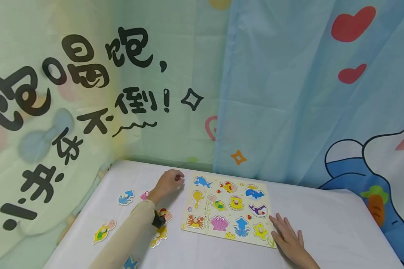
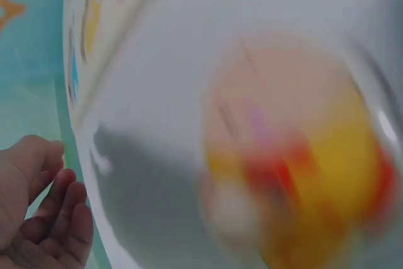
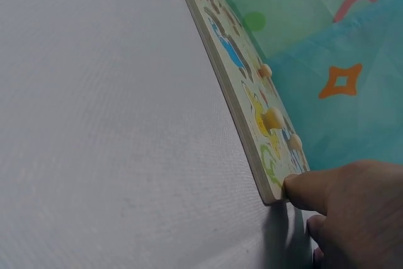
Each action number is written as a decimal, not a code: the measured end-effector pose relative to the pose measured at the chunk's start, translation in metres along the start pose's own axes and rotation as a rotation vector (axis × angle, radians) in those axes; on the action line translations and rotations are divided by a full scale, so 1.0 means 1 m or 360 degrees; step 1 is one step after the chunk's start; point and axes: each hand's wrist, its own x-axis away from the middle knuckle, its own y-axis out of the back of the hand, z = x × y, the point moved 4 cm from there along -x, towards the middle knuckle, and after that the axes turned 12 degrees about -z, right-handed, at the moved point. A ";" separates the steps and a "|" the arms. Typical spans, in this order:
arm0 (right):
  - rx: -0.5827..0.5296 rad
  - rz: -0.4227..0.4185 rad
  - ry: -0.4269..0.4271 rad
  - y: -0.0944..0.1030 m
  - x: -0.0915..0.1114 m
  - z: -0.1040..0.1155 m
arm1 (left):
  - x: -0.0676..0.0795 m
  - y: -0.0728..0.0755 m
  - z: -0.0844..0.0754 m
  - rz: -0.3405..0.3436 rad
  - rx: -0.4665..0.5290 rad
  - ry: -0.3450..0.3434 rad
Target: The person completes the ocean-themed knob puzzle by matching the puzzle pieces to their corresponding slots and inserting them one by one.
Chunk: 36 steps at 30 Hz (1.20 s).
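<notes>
My left hand [image 1: 168, 183] is raised over the table just left of the wooden knob puzzle board [image 1: 233, 216]. Its fingers [image 2: 66, 203] are loosely bent, with nothing between them. On the board are sea-animal pictures, among them a starfish [image 1: 260, 231] and an octopus [image 1: 236, 203]. My right hand [image 1: 289, 237] lies at the board's lower right corner, fingers extended and touching its edge; the right wrist view shows the thumb against that corner. Beneath the left wrist lies a red and yellow fish piece [image 1: 167, 214], large and blurred in the left wrist view.
Loose puzzle pieces lie on the white table [image 1: 340, 231] at the left: a blue one [image 1: 126, 197], a turtle [image 1: 105, 231], a yellow one [image 1: 159, 237], another blue one [image 1: 130, 263]. A pink piece [image 1: 144, 195] is partly hidden by the arm. Printed curtains [image 1: 276, 112] hang behind.
</notes>
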 end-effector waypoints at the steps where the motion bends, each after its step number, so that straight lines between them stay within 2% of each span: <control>1: 0.0000 0.0001 0.0000 0.000 0.000 0.000 | 0.001 0.006 0.007 -0.0017 -0.0023 0.0022; 6: 0.0006 0.0001 -0.0003 0.000 -0.001 -0.001 | 0.008 0.035 0.042 -0.0041 -0.0098 0.0105; 9: 0.0012 0.0000 -0.0008 -0.001 -0.002 -0.001 | 0.012 0.049 0.058 -0.0029 -0.0127 0.0075; 13: 0.0017 0.0008 -0.0009 -0.002 -0.002 -0.001 | 0.021 0.063 0.074 0.0017 -0.0147 0.0067; 16: 0.0016 0.0019 -0.0003 -0.003 -0.002 -0.002 | 0.029 0.066 0.083 0.0066 -0.0170 0.0085; 21: 0.0016 0.0029 -0.0004 -0.003 -0.003 -0.004 | 0.039 0.063 0.091 0.0146 -0.0202 0.0104; 24: 0.0008 0.0025 -0.0008 -0.002 -0.003 -0.003 | 0.043 0.062 0.090 0.0152 -0.0211 0.0127; 36: 0.0014 0.0010 -0.0014 0.000 0.000 0.001 | 0.047 0.067 0.087 0.0251 -0.0161 0.0126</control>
